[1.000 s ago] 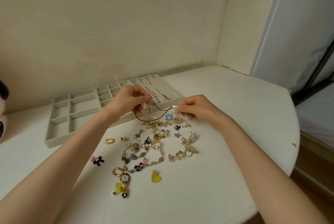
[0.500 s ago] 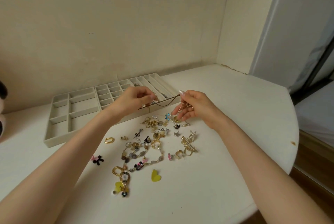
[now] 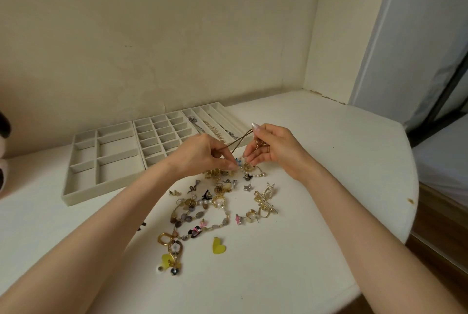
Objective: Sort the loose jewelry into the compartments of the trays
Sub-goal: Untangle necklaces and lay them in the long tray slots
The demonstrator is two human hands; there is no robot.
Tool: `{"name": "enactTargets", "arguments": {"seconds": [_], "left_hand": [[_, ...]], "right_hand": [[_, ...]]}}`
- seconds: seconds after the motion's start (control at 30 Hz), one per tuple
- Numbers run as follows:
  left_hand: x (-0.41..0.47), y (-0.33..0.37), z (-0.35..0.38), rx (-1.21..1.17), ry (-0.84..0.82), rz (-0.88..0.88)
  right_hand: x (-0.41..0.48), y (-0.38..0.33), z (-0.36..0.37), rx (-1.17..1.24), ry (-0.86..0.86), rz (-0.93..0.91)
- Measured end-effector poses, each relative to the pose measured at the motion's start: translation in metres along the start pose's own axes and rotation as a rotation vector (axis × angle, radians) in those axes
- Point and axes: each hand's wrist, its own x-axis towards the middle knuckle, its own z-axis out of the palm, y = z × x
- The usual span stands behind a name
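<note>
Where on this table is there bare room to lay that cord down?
Free: the table right of the right hand, out to its rounded edge; the near strip below the yellow heart; the left tray's big compartments. Crowded: the jewelry pile beneath the cord and left hand.

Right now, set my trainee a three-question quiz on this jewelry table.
1. True or false: the left hand and the right hand both hold the thin brown cord.
2. Which tray already holds chains? A, the tray with large compartments. B, the small-grid tray. C, the long-slot tray.
3. Fill in: the loose heart charm lying alone on the near side of the pile is ____ in colour.
Key: 1 true; 2 C; 3 yellow.
</note>
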Motion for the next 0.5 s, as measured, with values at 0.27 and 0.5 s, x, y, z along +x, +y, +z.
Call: {"name": "enactTargets", "arguments": {"seconds": [0.27, 0.5], "left_hand": [[0.0011, -0.0016, 0.0042, 0.117, 0.025, 0.004], [-0.0035, -0.0025, 0.0008, -0.203, -0.025, -0.045]], "right_hand": [[0.0003, -0.0009, -0.0009, 0.006, -0.007, -0.022], [0.0002, 0.0021, -0.0015, -0.146, -0.056, -0.028]]}}
